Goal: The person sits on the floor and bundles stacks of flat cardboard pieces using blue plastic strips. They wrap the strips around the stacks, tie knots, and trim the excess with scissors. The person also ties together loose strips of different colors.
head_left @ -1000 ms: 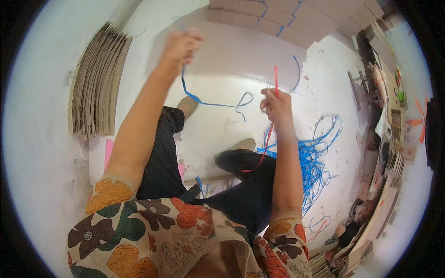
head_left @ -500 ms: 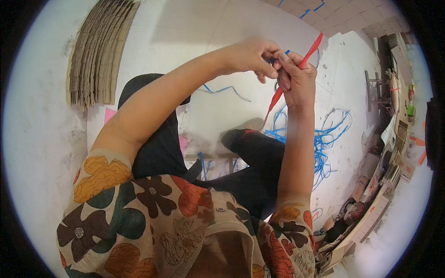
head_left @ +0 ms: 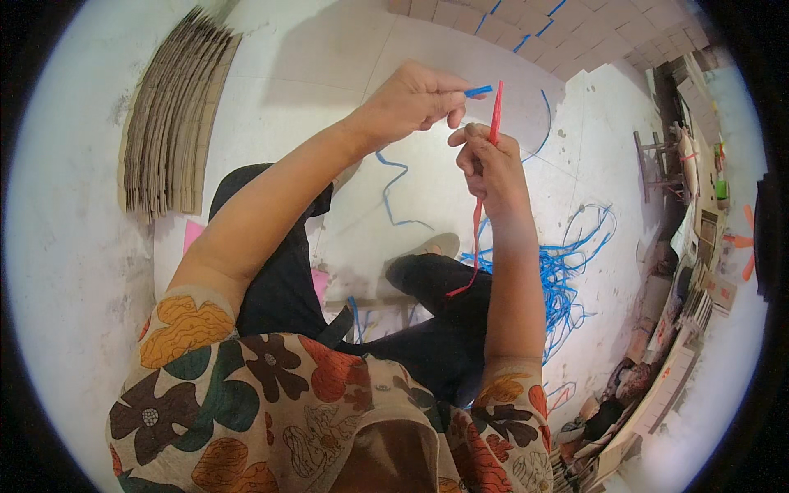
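Note:
My left hand (head_left: 415, 100) is closed in a pinch on a blue plastic strip (head_left: 479, 91), whose short end sticks out past the fingertips to the right. A little lower and to the right, my right hand (head_left: 493, 168) grips a red plastic strip (head_left: 498, 107). The red strip's narrow top points up from the fingers, and its thin tail hangs down over my dark trousers (head_left: 448, 287). The hands are close but apart. Below my left hand, a wavy length of blue strip (head_left: 394, 193) shows; whether it joins the held end, I cannot tell.
A tangle of blue strips (head_left: 563, 279) lies on the floor beside my right forearm. Folded cardboard (head_left: 168, 123) stands stacked at the left. Stacked cardboard pieces (head_left: 559, 37) fill the far right. A stool (head_left: 657, 164) and assorted clutter line the right side.
My hands have drawn apart, the left one up and leftward, the right one lower. The blue end now shows clear of the fingers, and the red strip has turned more upright.

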Demonstrator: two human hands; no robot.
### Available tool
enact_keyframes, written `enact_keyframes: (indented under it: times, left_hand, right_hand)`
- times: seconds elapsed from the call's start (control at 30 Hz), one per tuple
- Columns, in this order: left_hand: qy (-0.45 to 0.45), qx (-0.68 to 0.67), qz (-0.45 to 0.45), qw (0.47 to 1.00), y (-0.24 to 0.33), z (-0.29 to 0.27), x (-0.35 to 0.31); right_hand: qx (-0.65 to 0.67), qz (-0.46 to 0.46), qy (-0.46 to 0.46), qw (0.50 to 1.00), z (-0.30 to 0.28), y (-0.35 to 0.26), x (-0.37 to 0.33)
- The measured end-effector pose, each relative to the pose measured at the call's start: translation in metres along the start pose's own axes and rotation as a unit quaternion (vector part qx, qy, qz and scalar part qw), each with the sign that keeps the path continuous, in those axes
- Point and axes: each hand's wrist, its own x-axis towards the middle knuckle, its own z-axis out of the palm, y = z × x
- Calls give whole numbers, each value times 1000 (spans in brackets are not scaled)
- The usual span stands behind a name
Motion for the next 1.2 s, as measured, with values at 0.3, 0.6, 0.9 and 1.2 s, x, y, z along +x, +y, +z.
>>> enact_keyframes:
  times: [0.3, 0.6, 0.9, 1.2]
  left_hand:
    - [-5, -76, -22, 997, 0, -4, -3]
    - [30, -128, -54, 990, -8, -2, 1]
    - [83, -112, -41, 989, -8, -4, -1]
    - [156, -126, -54, 978, -5, -33, 7]
  right_hand:
    - [42, 40, -21, 998, 6, 0, 2]
    - [-36, -6, -71, 997, 11, 6, 3]
    - [-86, -56, -34, 994, 9, 4, 6]
    - [-298, -473, 71, 826, 3, 0, -2]
